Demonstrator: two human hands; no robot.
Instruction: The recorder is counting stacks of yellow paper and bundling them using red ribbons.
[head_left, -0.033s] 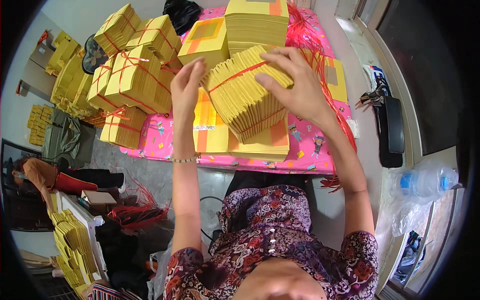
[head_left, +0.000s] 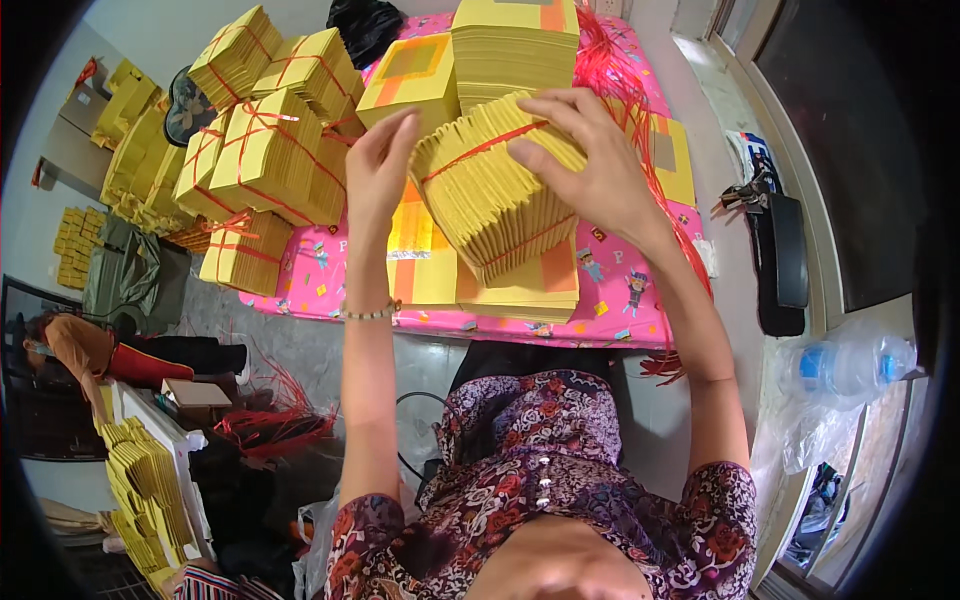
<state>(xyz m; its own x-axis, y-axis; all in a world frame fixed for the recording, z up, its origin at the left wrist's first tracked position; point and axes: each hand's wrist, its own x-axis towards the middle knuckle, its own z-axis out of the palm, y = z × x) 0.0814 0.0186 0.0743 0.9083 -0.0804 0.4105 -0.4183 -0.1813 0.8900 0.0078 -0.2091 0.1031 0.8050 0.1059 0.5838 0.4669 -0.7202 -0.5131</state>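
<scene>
A thick bundle of folded yellow paper, bound with red ribbon, sits turned at an angle on flat yellow paper stacks. My right hand lies over its upper right corner, thumb and fingers spread around the edge and holding it. Beside its left corner, my left hand is raised with fingers stretched upward, apart from the bundle as far as I can see. Nothing shows in it, though its palm side is partly hidden. Red ribbon runs across the bundle's top, with another band low on its side.
More ribbon-tied yellow bundles are piled at left. Taller paper stacks stand behind on the pink patterned table cover. Loose red ribbons hang along the right side. A black case and plastic bottle are farther right.
My left hand has shifted slightly, its fingers a little nearer the bundle. The bundle and my right hand are almost unmoved.
</scene>
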